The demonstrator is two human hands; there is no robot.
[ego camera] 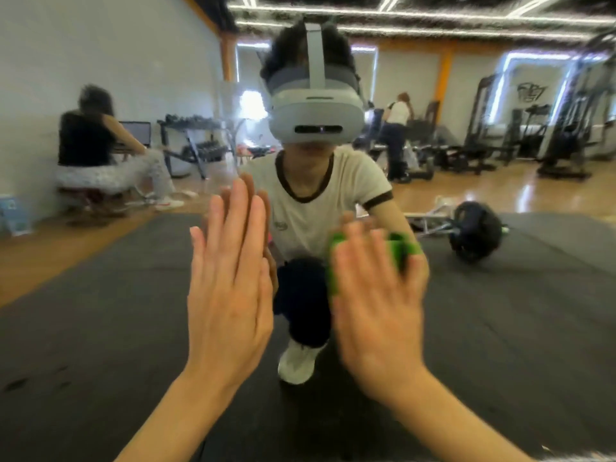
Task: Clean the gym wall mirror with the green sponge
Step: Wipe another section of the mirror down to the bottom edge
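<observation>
Against the large glass wall mirror (pixel 500 328), the right hand (pixel 376 295) presses a soft green rectangular sponge (pixel 400 246) with straight fingers, long axis roughly level. Just beside it, the left hand (pixel 230 288) lies flat and empty on the glass, so the right is probably the wiping hand.

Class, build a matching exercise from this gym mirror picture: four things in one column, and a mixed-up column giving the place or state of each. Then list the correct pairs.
Column A
1. left hand
2. right hand
3. green sponge
4. barbell

Column B
a. lies on the dark floor mat, seen in the reflection at right
b. flat against the mirror, fingers straight, holding nothing
c. pressed to the glass under a palm, showing past the fingers
d. spread over the sponge, blurred

Pairs: 1-b, 2-d, 3-c, 4-a
</observation>
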